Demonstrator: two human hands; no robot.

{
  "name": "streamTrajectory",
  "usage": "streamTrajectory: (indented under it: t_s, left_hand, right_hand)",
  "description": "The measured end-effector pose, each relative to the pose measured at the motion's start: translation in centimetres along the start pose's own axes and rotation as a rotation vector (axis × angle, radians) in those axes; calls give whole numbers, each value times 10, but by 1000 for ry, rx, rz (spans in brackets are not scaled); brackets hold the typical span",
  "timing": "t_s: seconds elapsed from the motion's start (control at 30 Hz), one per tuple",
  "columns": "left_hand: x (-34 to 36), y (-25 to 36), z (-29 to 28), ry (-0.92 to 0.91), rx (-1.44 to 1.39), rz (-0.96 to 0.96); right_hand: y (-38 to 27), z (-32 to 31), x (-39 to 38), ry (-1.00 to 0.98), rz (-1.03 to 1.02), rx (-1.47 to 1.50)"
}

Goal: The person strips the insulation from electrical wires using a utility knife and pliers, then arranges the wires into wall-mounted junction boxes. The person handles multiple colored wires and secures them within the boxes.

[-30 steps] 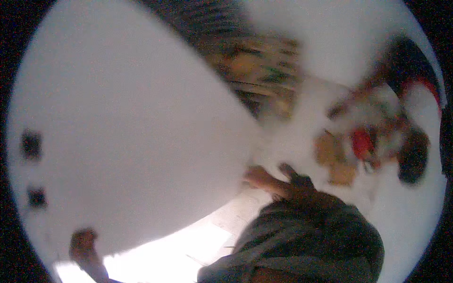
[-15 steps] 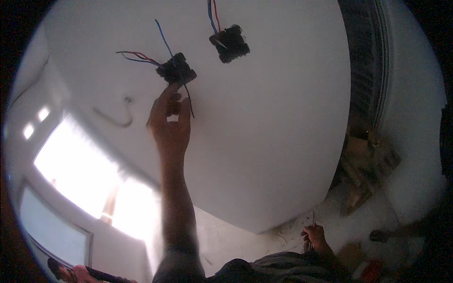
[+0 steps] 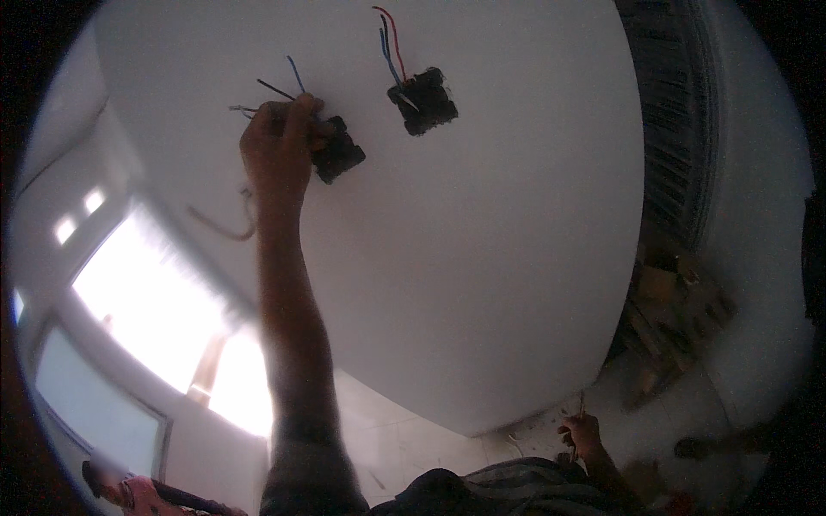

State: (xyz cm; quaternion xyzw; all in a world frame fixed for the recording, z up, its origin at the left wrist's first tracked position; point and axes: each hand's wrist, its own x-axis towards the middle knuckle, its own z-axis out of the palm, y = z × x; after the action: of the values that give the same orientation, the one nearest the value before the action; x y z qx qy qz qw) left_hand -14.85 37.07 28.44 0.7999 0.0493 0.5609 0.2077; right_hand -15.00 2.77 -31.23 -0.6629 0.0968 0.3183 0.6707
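My left hand (image 3: 280, 138) is raised to the white wall (image 3: 482, 249), its fingers pinched on wires (image 3: 274, 86) at the left black recessed box (image 3: 342, 155), partly covering it. Blue, black and pale wire ends stick out beyond the fingers. A second black box (image 3: 422, 101) sits to the right, with blue, black and red wires (image 3: 396, 43) hanging out of it. Low at the right, my right hand (image 3: 580, 433) is closed on a thin tool (image 3: 582, 401), too small to tell its kind.
Bright windows (image 3: 155, 301) and a pale framed panel (image 3: 96, 396) are at the left. A person in pink (image 3: 151, 499) shows at the lower left. Beyond the wall's right edge lie dark bars (image 3: 671, 120) and wooden clutter (image 3: 667, 318). A tiled floor (image 3: 404, 439) runs below.
The view has swung onto the wall boxes since a second ago. Since half a second ago my left hand moved up and left onto the wires, covering part of the left box.
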Motion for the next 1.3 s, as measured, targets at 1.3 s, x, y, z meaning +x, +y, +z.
streamTrajectory:
  t_s: [1.3]
  left_hand:
    - [-31,-39,76,132,-713,-282]
  right_hand:
    - [-22,-3,106,-254,-5,-292]
